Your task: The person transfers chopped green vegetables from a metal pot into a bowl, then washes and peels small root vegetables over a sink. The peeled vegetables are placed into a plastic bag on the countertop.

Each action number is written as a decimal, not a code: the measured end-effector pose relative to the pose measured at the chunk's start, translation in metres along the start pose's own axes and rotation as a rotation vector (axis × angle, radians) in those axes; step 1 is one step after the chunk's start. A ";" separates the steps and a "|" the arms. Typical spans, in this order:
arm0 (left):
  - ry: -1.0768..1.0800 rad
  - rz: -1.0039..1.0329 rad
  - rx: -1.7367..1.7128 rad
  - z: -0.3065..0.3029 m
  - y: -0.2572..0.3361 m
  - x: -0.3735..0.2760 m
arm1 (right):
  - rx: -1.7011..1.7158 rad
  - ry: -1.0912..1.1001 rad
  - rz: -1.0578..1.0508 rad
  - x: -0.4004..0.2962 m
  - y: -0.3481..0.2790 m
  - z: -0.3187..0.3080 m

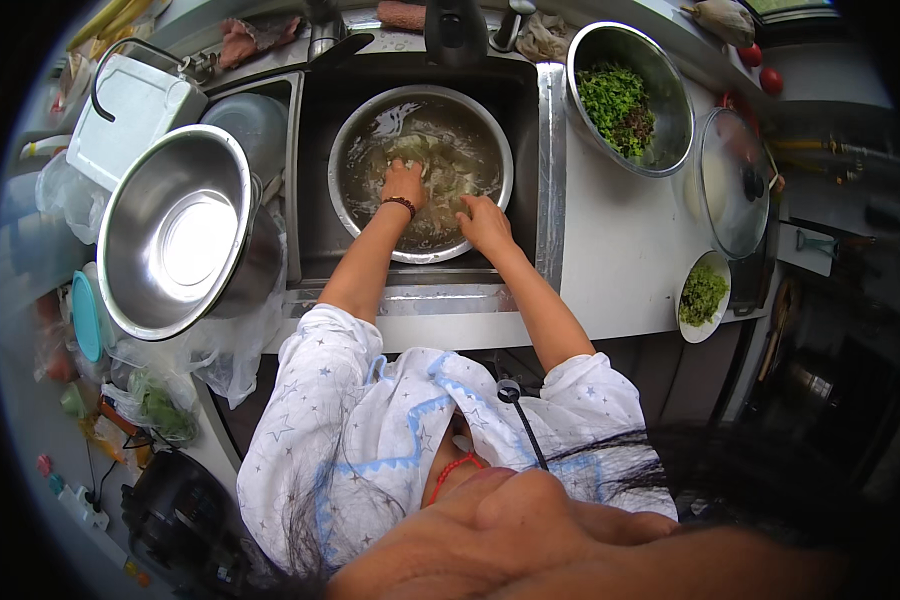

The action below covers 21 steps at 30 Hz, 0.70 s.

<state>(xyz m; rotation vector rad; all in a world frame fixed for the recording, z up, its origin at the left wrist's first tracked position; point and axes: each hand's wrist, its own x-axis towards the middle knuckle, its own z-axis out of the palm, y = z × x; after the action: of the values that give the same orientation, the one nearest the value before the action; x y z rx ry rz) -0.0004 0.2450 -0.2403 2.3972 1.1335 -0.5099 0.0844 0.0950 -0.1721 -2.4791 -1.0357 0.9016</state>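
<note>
A round steel basin (pixel 504 150) full of cloudy water stands in the dark kitchen sink (pixel 315 180). Pale, leafy-looking pieces (pixel 412 144) float or lie in the water; what exactly they are is not plain. My left hand (pixel 404 186), with a beaded bracelet at the wrist, reaches into the water at the middle of the basin, its fingertips partly under or against the pale pieces. Whether it grips any of them is hidden. At the basin's right inner edge is my right hand (pixel 484 223), fingers bent, fingertips at the water; its hold cannot be told.
Behind the sink stands a black faucet (pixel 456 34). On the right counter are a steel bowl of chopped greens (pixel 615 112), a glass lid (pixel 733 184) and a white bowl of chopped greens (pixel 703 296). A large steel bowl (pixel 176 232) and plastic bags (pixel 229 360) are at the left.
</note>
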 end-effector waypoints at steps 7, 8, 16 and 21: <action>-0.384 0.133 0.234 0.033 0.004 0.002 | -0.136 -0.156 -0.011 0.011 0.006 0.007; -0.479 0.142 0.213 0.030 0.005 -0.003 | -0.153 -0.172 -0.013 0.011 0.009 0.008; -0.878 0.247 -0.568 0.014 -0.020 -0.029 | -0.086 -0.242 -0.340 0.011 0.027 0.005; -1.070 -0.047 -1.081 -0.003 -0.026 -0.043 | -0.021 -0.416 -0.425 0.003 0.024 -0.010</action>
<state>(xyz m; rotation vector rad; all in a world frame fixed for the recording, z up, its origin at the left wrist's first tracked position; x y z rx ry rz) -0.0461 0.2344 -0.2218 0.9133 0.6475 -0.7732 0.1049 0.0804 -0.1778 -2.0001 -1.6300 1.2851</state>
